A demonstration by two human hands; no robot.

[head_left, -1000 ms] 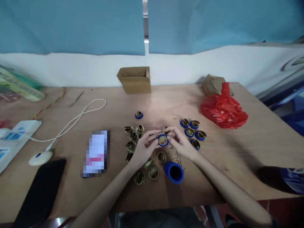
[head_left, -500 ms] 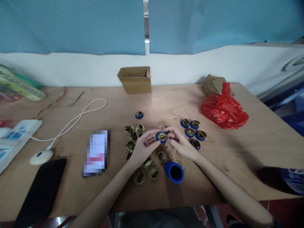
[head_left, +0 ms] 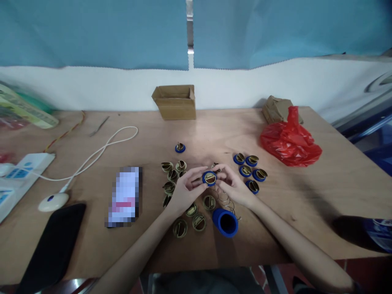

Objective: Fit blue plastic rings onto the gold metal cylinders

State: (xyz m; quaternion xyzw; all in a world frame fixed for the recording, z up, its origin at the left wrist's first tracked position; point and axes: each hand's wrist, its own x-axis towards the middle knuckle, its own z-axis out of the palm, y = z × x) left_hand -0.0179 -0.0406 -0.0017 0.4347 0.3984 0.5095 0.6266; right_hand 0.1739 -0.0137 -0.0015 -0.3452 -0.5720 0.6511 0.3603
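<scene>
Between my two hands, just above the table, is a round brass-coloured disc piece in a blue ring [head_left: 209, 178], its crossbar side facing up. My left hand [head_left: 187, 190] pinches its left edge between thumb and fingers. At its right edge, my right hand [head_left: 234, 185] has thumb and fingertips closed against it. Another brass piece shows partly by my right fingertips. Loose brass discs without blue rings [head_left: 199, 222] lie around and under my left hand. A blue hollow cylinder [head_left: 225, 222] lies below my right hand, beside thin coiled wire [head_left: 226, 200].
Several blue-ringed discs [head_left: 245, 170] lie to the right, and a single blue-ringed disc [head_left: 180, 147] farther back. A cardboard box [head_left: 177, 109], red plastic bag [head_left: 289, 141] and dark bottle [head_left: 361, 232] stand or lie around. Phone [head_left: 125, 196], black case [head_left: 52, 249] and white cable [head_left: 101, 151] are left.
The blue-ringed disc has tipped slightly between my fingers, showing more of its face. Both hands stay in nearly the same place.
</scene>
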